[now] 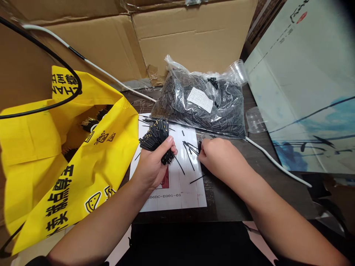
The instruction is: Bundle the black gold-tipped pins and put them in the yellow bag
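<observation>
My left hand (pixel 155 162) is closed around a thick bundle of short black wires (pixel 154 136) with gold-coloured tips fanning out at the top. One wire sticks out below the bundle toward the lower right. My right hand (pixel 217 153) is curled with its fingers pressed together at the right edge of a printed white sheet (pixel 174 201). Whatever those fingertips hold is hidden. Beside them, several loose black wires (pixel 190 147) lie scattered on the sheet. More wires lie behind the bundle at the sheet's far edge.
Behind my hands sits a clear plastic bag (pixel 199 99) full of short black tube pieces. A yellow bag (pixel 111 147) with wire bundles inside stands at left. Two clear plastic cups (pixel 256 120) are near the bag. Cardboard boxes (pixel 194 37) and a white cable (pixel 277 162) border the dark table.
</observation>
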Demonstrator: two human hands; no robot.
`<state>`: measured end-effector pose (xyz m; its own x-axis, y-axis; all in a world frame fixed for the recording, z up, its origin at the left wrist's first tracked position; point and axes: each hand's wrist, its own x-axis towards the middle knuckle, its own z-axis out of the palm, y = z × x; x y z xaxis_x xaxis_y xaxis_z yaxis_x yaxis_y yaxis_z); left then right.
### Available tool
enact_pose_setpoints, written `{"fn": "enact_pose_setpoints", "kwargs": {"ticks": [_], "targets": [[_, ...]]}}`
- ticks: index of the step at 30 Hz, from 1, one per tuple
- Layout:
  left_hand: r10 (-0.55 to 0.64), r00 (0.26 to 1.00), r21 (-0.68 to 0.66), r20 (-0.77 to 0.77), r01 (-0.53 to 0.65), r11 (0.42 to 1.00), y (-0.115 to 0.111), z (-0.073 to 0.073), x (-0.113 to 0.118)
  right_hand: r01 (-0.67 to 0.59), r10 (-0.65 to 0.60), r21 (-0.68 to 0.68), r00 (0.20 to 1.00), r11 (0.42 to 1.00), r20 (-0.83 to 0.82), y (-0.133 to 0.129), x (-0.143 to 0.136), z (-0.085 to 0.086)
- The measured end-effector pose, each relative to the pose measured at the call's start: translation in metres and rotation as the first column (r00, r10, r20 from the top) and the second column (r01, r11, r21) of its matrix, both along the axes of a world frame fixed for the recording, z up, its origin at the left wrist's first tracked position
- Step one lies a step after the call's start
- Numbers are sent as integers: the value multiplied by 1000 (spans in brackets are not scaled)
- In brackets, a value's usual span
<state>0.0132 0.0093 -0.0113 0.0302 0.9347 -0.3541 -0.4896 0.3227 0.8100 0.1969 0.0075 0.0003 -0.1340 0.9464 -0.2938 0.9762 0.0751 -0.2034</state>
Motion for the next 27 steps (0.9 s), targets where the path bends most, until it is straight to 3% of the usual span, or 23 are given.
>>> {"fn": "enact_pose_setpoints", "kwargs": {"ticks": [4, 7, 10, 12, 14, 16, 18, 21, 27], "targets": [[14, 1000, -1, 0, -14, 1000, 0, 0, 1, 37, -35, 35, 998, 999, -54, 3, 7, 4], [4, 1000, 10, -11, -4, 1000, -4, -2, 4, 136, -123, 12, 931, 991, -343, 4, 10, 14], [-63, 998, 24, -23, 64, 998, -10, -4, 9, 216, -280, -182, 645, 959, -711, 1, 5, 23], [-102, 995, 39, 3, 102, 994, -15, -5, 13, 175, -367, -323, 475, 930, -800, -1, -2, 26], [-100, 993, 47, 61, 97, 994, -18, -4, 16, 132, -426, -406, 366, 904, -827, -3, -11, 27], [-77, 989, 39, 123, 73, 997, -19, -4, 17, 135, -452, -432, 309, 892, -836, -5, -21, 27], [-66, 984, 21, 166, 63, 998, -19, -3, 17, 180, -444, -407, 303, 896, -843, -8, -29, 27], [-73, 980, 7, 185, 73, 997, -19, -2, 15, 234, -355, -283, 384, 930, -852, -10, -35, 28], [-115, 986, 46, 122, 110, 993, -15, 1, 6, 138, -152, -95, 503, 986, -851, -4, -9, 28]]}}
